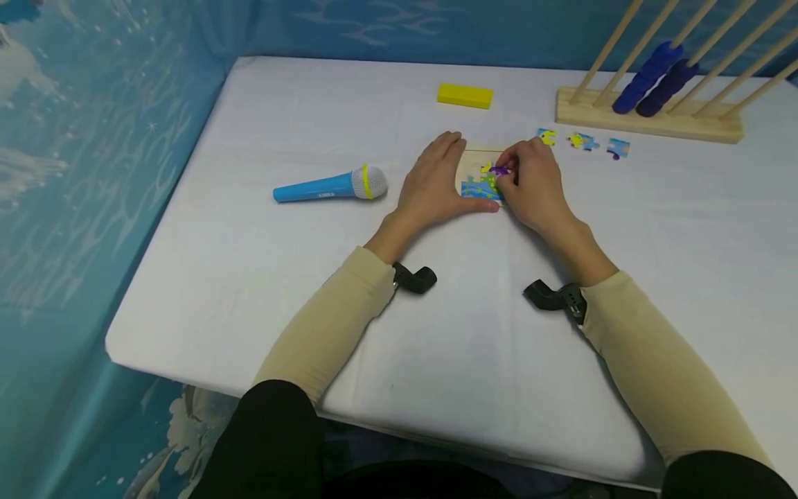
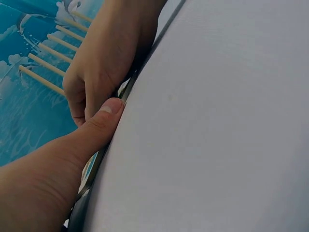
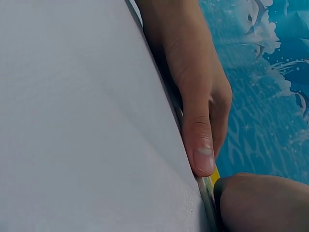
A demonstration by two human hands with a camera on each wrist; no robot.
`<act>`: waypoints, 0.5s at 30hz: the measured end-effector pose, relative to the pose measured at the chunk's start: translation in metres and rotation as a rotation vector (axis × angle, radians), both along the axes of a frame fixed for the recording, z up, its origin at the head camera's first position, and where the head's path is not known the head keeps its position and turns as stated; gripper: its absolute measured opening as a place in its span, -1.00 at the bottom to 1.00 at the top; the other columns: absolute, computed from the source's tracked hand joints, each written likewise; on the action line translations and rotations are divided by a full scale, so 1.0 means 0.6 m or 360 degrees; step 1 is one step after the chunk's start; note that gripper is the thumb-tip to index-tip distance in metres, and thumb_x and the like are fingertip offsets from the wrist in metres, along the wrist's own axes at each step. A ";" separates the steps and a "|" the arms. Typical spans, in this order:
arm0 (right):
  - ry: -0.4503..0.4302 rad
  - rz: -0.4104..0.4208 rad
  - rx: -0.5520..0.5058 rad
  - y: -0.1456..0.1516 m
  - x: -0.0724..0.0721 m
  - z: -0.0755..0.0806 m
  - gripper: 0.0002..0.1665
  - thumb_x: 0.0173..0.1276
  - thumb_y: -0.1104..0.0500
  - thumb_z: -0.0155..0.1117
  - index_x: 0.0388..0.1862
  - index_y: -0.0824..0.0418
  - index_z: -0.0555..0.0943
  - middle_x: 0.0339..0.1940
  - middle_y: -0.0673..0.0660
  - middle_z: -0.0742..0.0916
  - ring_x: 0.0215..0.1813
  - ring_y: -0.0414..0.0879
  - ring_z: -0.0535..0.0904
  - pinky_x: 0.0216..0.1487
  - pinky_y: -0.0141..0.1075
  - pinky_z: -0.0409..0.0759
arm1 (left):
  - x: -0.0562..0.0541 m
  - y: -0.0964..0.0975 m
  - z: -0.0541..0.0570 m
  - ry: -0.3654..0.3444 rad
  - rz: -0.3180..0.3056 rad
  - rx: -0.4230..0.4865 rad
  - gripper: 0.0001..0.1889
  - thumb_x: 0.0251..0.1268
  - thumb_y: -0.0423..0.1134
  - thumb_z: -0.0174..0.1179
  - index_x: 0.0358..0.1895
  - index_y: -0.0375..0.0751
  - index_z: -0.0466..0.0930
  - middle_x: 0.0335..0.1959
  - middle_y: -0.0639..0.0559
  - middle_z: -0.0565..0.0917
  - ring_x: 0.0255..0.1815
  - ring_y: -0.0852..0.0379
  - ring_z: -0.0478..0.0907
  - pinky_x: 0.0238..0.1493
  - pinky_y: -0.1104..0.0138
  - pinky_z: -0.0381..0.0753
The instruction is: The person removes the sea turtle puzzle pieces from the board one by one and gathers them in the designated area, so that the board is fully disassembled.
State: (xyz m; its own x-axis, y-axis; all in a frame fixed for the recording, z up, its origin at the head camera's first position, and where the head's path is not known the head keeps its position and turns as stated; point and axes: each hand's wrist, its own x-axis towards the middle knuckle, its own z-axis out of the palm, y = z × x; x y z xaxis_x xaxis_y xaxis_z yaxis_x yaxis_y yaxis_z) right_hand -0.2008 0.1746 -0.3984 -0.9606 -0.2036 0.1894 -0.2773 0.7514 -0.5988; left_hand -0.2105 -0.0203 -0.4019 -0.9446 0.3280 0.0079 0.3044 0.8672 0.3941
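A small wooden puzzle board (image 1: 469,161) lies on the table between the hands, its lower part filled with blue and green picture pieces (image 1: 476,189). My left hand (image 1: 434,181) rests along the board's left side with the fingers extended, and its thumb (image 2: 104,116) lies straight along the near edge. My right hand (image 1: 537,181) is over the board's right part, thumb and forefinger pinching a purple puzzle piece (image 1: 501,170) close over the picture. The fingers partly hide that piece. In the right wrist view, the left thumb (image 3: 203,157) reaches the board beside the right hand (image 3: 263,203).
Three loose puzzle pieces (image 1: 582,141) lie right of the board. Behind them stands a wooden peg rack (image 1: 648,123) with blue and purple beads. A yellow block (image 1: 465,95) lies farther back, and a blue toy microphone (image 1: 318,188) lies to the left on the white-covered table (image 1: 436,360).
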 end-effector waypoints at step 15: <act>0.0070 -0.0007 0.0053 -0.001 0.002 -0.002 -0.74 0.40 0.40 0.12 0.03 0.46 0.54 -0.04 0.37 0.49 0.04 0.23 0.38 0.09 0.05 0.30 | 0.005 0.001 0.005 -0.0014 -0.0008 -0.0005 0.35 -0.07 0.69 0.30 0.71 -0.08 0.08 0.76 0.13 0.00 0.77 0.23 -0.17 0.71 0.40 -0.11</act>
State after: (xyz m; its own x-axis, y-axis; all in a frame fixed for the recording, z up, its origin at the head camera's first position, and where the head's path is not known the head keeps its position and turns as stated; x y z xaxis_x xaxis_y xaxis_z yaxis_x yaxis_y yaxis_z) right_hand -0.1998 0.1737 -0.3995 -0.9524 -0.2061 0.2247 -0.2994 0.7720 -0.5608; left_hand -0.2077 -0.0197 -0.3988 -0.9429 0.3330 -0.0015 0.3055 0.8669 0.3940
